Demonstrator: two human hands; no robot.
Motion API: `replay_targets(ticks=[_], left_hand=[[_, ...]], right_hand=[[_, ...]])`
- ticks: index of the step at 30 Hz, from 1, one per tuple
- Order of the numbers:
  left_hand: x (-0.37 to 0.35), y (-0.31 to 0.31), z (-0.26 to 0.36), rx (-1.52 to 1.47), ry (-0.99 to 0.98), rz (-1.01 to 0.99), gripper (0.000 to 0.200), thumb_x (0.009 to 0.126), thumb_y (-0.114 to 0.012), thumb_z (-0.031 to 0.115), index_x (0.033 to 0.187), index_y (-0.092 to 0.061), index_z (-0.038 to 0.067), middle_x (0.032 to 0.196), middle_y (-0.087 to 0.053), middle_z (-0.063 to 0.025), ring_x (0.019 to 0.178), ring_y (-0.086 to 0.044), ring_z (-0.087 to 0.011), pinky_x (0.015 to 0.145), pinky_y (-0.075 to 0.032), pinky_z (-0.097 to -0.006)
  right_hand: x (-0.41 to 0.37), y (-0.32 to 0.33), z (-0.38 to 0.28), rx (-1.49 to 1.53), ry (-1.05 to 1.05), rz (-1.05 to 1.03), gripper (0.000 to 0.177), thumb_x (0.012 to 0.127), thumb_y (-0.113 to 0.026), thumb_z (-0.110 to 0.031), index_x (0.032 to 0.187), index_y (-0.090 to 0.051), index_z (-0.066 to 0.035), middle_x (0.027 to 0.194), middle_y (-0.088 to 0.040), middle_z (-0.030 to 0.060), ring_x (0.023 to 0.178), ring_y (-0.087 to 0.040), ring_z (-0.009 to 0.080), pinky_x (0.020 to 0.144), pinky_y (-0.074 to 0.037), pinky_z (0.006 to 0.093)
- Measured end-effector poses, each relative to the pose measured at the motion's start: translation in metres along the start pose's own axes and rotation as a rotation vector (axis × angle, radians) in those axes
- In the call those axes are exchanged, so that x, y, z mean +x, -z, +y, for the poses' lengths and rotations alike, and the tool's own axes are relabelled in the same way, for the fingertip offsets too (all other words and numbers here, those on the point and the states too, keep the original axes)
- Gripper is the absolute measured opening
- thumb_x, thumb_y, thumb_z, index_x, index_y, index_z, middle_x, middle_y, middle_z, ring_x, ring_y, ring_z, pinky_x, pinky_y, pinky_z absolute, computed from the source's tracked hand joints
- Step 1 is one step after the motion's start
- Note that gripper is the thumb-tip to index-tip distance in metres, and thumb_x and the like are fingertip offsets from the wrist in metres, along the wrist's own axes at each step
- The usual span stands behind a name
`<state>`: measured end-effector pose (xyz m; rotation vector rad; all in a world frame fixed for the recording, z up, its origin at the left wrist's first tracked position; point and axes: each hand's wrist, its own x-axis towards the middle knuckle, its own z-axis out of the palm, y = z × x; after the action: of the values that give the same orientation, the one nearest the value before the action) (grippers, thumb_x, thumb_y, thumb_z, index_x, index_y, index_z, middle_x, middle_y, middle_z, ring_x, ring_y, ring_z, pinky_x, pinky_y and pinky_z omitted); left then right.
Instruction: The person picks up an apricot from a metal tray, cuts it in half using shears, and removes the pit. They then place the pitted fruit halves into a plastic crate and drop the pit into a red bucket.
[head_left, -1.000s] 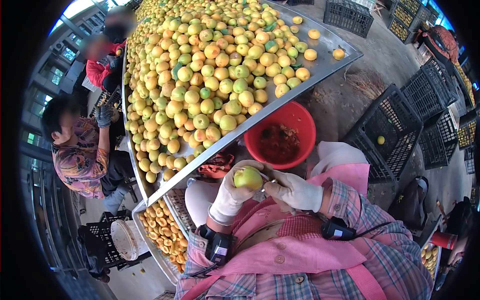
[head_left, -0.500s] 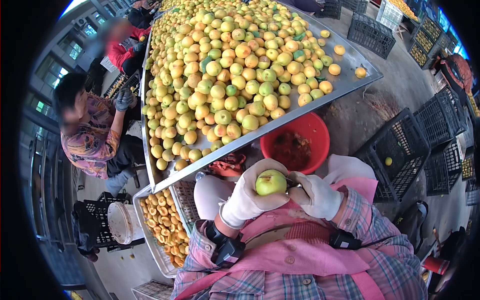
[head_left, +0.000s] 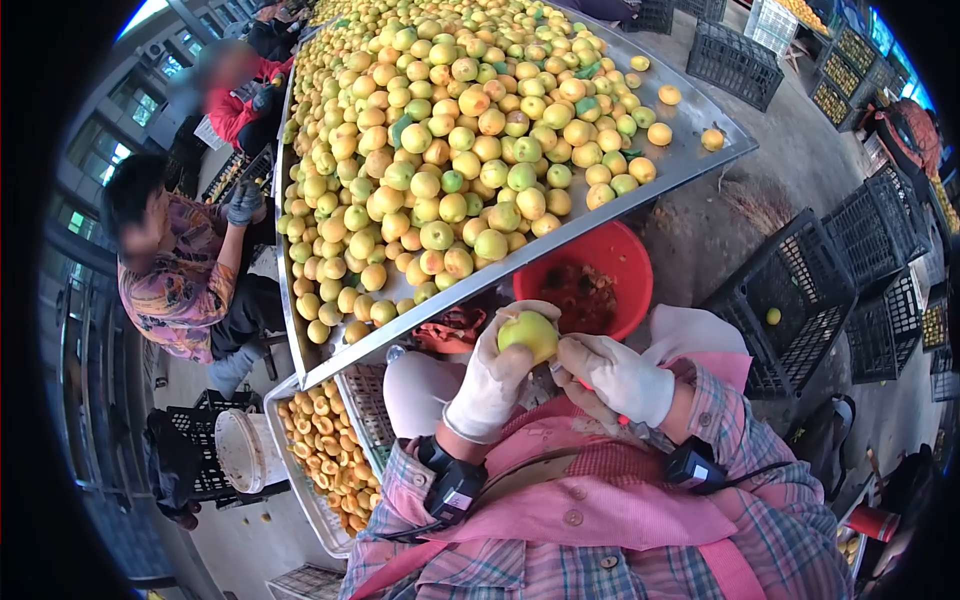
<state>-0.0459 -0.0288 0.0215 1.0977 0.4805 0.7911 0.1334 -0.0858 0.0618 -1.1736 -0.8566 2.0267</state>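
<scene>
A yellow-green apricot (head_left: 529,337) sits in my gloved left hand (head_left: 490,385), with the thumb and fingers wrapped round it. Close beside the fruit, my gloved right hand (head_left: 630,380) is closed on a small knife (head_left: 623,420). Only bits of its red handle and a glint of metal show; my fingers hide the rest. Both hands are over my lap, in front of a red basin (head_left: 640,290) with dark wet scraps inside. A metal table (head_left: 480,292) heaped with whole apricots (head_left: 430,160) stands just beyond.
Left of my knees is a white crate (head_left: 283,455) of halved apricots (head_left: 325,450). A white bucket (head_left: 240,450) stands farther left. Black crates (head_left: 790,320) are stacked on the right, one holding a single fruit. A person (head_left: 185,260) in gloves sits at the table's left side.
My left hand has lifted and turned the apricot slightly up and left. My right hand has tilted, and the red handle now shows below it. The view has shifted a little.
</scene>
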Motion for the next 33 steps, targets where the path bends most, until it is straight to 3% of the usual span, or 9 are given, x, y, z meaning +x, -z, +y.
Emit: replay_targets(ticks=[3, 6, 10, 13, 16, 19, 22, 26, 33], left_hand=[[0.0, -0.004, -0.009, -0.019, 0.012, 0.128, 0.069, 0.082, -0.065, 0.057, 0.119, -0.052, 0.001, 0.102, -0.055, -0.0038, 0.091, -0.052, -0.0114, 0.082, -0.044, -0.0254], [0.002, -0.015, -0.013, -0.005, 0.005, 0.246, 0.064, 0.085, -0.064, 0.054, 0.118, -0.053, 0.0, 0.102, -0.055, -0.0039, 0.09, -0.052, -0.0114, 0.081, -0.044, -0.0251], [0.003, -0.009, -0.02, 0.048, -0.028, 0.249, 0.058, 0.087, -0.062, 0.049, 0.118, -0.052, 0.0, 0.102, -0.055, -0.0042, 0.091, -0.052, -0.0115, 0.082, -0.044, -0.0255], [0.001, -0.004, -0.004, 0.095, 0.013, 0.082, 0.056, 0.089, -0.063, 0.045, 0.121, -0.051, 0.0, 0.105, -0.055, -0.0042, 0.092, -0.053, -0.0119, 0.084, -0.044, -0.0263], [-0.004, -0.007, 0.011, 0.12, -0.001, 0.004, 0.057, 0.087, -0.069, 0.04, 0.123, -0.048, 0.0, 0.108, -0.055, -0.0039, 0.096, -0.054, -0.0119, 0.088, -0.044, -0.027], [-0.009, -0.012, 0.027, -0.014, 0.171, -0.059, 0.06, 0.075, -0.074, 0.013, 0.127, -0.045, 0.002, 0.112, -0.056, -0.0044, 0.102, -0.054, -0.013, 0.092, -0.045, -0.0281], [-0.012, -0.013, 0.025, 0.181, 0.079, -0.051, 0.061, 0.073, -0.07, 0.007, 0.129, -0.046, 0.003, 0.111, -0.056, -0.0035, 0.099, -0.055, -0.0125, 0.089, -0.046, -0.0274], [-0.008, -0.017, 0.03, 0.27, 0.049, 0.003, 0.06, 0.072, -0.072, 0.005, 0.127, -0.048, 0.003, 0.107, -0.057, -0.0021, 0.095, -0.057, -0.0112, 0.085, -0.047, -0.0262], [-0.012, -0.015, 0.039, 0.063, 0.172, -0.042, 0.057, 0.073, -0.071, 0.008, 0.126, -0.05, 0.002, 0.103, -0.058, -0.0015, 0.095, -0.056, -0.0103, 0.087, -0.046, -0.0258]], right_hand=[[0.005, -0.002, 0.008, 0.025, 0.008, 0.032, 0.043, 0.101, -0.042, -0.048, 0.091, -0.052, -0.007, 0.055, -0.044, -0.0021, 0.037, -0.037, 0.0091, 0.035, -0.035, 0.0264], [0.003, -0.007, 0.008, 0.18, -0.004, 0.008, 0.043, 0.1, -0.042, -0.048, 0.09, -0.052, -0.008, 0.054, -0.042, -0.0023, 0.037, -0.038, 0.009, 0.035, -0.035, 0.0251], [0.004, -0.001, 0.01, 0.191, -0.018, -0.039, 0.042, 0.101, -0.041, -0.048, 0.087, -0.051, -0.009, 0.054, -0.042, -0.0028, 0.037, -0.037, 0.0092, 0.036, -0.035, 0.0252], [0.002, 0.0, 0.009, 0.068, 0.021, 0.03, 0.042, 0.101, -0.041, -0.048, 0.085, -0.05, -0.01, 0.055, -0.041, -0.0033, 0.037, -0.037, 0.0098, 0.038, -0.038, 0.0265], [-0.004, 0.004, 0.01, 0.261, -0.063, -0.004, 0.043, 0.103, -0.038, -0.043, 0.089, -0.05, -0.004, 0.049, -0.042, 0.0003, 0.03, -0.036, 0.0117, 0.031, -0.03, 0.0247], [-0.009, 0.007, 0.012, 0.215, -0.031, -0.051, 0.044, 0.102, -0.042, -0.045, 0.09, -0.051, -0.003, 0.05, -0.042, -0.0006, 0.032, -0.037, 0.011, 0.035, -0.031, 0.0236], [-0.004, 0.012, 0.026, 0.088, 0.084, -0.154, 0.046, 0.102, -0.04, -0.047, 0.09, -0.051, -0.003, 0.05, -0.043, -0.0005, 0.034, -0.039, 0.0105, 0.035, -0.031, 0.024], [-0.007, 0.001, 0.02, 0.073, 0.134, -0.044, 0.048, 0.102, -0.039, -0.048, 0.09, -0.051, -0.003, 0.051, -0.045, -0.0002, 0.036, -0.042, 0.0098, 0.037, -0.033, 0.024], [-0.011, -0.005, 0.022, 0.036, 0.167, -0.051, 0.048, 0.102, -0.036, -0.047, 0.09, -0.052, -0.004, 0.054, -0.046, 0.0001, 0.037, -0.043, 0.0107, 0.039, -0.036, 0.0237]])
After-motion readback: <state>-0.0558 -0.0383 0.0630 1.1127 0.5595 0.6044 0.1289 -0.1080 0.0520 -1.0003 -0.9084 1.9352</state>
